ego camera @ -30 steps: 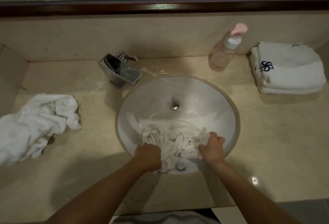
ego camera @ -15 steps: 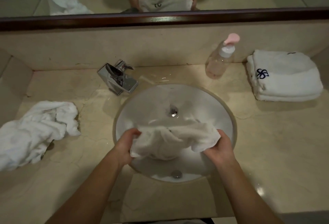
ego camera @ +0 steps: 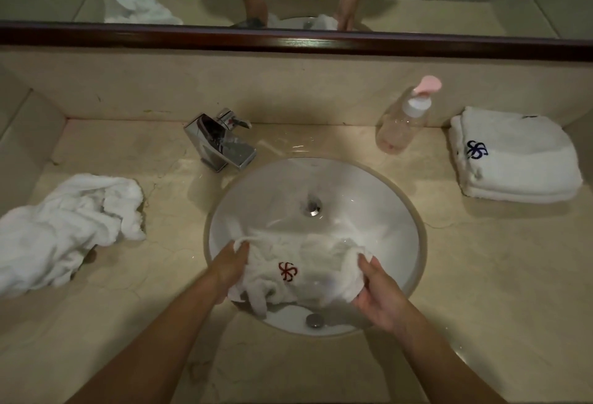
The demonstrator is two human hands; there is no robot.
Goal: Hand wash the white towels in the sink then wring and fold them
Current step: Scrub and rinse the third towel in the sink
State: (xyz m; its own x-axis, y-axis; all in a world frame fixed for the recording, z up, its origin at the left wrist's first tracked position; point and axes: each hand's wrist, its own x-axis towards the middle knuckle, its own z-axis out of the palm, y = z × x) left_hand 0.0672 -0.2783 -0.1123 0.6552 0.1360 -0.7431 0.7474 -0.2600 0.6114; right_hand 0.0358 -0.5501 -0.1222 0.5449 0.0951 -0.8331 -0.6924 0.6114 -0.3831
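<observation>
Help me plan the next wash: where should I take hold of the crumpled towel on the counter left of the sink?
Probably grip the crumpled towel at its bunched right end nearest the sink, coming from above. That end stands up in thick folds the fingers can close round, while the rest lies spread flatter on the counter.

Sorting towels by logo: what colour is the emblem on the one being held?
Red, on the towel over the sink; head view.

Illumination is dim and warm. Specular glare appears on the wet desk (ego camera: 321, 143) near its rear edge and on the faucet (ego camera: 221, 143). Soft shadows fall beneath both forearms. Wide-angle distortion bows the mirror frame (ego camera: 288, 41). Focus is slightly soft overall.
</observation>
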